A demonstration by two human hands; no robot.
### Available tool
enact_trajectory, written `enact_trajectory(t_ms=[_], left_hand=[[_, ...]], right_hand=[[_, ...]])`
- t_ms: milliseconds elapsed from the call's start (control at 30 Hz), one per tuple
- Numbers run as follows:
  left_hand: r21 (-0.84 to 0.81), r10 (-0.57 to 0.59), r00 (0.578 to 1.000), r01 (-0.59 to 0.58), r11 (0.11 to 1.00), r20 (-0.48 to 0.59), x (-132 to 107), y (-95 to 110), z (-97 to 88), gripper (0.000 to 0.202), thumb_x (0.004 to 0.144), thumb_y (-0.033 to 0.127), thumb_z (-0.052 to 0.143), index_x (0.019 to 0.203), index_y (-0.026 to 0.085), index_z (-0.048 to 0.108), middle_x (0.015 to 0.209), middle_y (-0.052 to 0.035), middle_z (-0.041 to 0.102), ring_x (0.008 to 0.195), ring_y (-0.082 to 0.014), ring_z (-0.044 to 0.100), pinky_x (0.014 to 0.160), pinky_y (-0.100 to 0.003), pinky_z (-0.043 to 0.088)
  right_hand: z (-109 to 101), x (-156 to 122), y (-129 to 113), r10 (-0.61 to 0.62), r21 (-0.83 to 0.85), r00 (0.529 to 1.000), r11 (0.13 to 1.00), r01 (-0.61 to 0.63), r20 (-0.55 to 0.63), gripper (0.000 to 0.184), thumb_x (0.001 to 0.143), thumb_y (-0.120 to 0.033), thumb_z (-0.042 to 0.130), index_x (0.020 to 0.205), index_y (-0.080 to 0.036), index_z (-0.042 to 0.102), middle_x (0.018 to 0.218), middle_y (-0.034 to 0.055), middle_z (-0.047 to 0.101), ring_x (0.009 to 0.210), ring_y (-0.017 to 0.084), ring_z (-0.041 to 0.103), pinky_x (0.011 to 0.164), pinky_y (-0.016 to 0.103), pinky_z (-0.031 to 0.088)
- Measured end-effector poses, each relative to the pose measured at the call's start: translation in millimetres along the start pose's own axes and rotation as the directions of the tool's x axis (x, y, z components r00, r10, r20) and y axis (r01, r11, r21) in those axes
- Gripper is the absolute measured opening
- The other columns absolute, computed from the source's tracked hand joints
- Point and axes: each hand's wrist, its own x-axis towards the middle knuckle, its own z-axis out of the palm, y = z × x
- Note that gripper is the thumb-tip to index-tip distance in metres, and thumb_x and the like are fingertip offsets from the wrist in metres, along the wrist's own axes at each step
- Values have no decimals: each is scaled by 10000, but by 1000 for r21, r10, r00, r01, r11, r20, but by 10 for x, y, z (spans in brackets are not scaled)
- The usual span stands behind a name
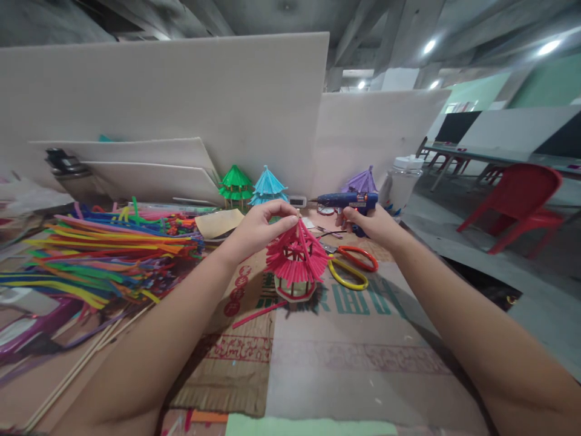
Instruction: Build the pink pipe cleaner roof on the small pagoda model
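My left hand (261, 227) pinches the tip of a pink pavilion-shaped craft (296, 260) made of pipe cleaners, which stands on the cardboard-covered table (345, 351). My right hand (370, 223) is wrapped around the handle of a blue glue gun (347, 200), whose nozzle points left toward the top of the pink craft. A loose pink pipe cleaner (258, 315) lies on the cardboard just in front of the craft.
A big heap of coloured pipe cleaners (104, 254) fills the left. Wooden sticks (86, 363) lie at the near left. Scissors with red and yellow handles (351, 266) lie right of the craft. Green (236, 184), blue (267, 186) and purple (362, 180) pavilions stand at the back. A red chair (517, 206) stands right.
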Motion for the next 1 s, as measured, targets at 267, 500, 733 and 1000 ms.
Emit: enact_trajectory(t_ms=[267, 500, 733, 1000], left_hand=[[45, 19, 999, -18, 999, -30, -6, -9, -7, 263, 905, 408, 628, 938, 170, 734, 994, -65, 714, 943, -188, 645, 854, -291, 480], [-301, -149, 943, 55, 952, -297, 48, -11, -121, 324, 901, 503, 614, 963, 194, 688, 780, -10, 647, 750, -135, 634, 715, -238, 500], [-350, -210, 865, 43, 936, -456, 140, -63, -379, 158, 787, 183, 532, 630, 178, 544, 609, 31, 477, 575, -90, 488, 583, -196, 426], [-104, -245, 898, 222, 969, -365, 43, 166, -280, 144, 767, 269, 695, 842, 157, 746, 707, -20, 694, 725, -151, 637, 706, -259, 498]], right_hand=[[-5, 28, 91, -3, 19, 1000, 1000, 3, -18, 524, 833, -697, 601, 777, -184, 693, 760, 81, 716, 616, 173, 618, 574, 289, 471], [-17, 32, 116, -5, 18, 1000, 1000, 5, -29, 520, 832, -693, 605, 794, -181, 688, 771, 78, 719, 615, 165, 616, 569, 273, 477], [-12, 44, 183, 10, -2, 1000, 1000, -10, -29, 542, 835, -709, 587, 789, -178, 687, 761, 77, 714, 616, 164, 619, 561, 266, 473], [23, 51, 219, 52, -40, 996, 998, -55, -78, 462, 865, -628, 592, 799, -179, 676, 809, 82, 729, 629, 161, 622, 556, 263, 468]])
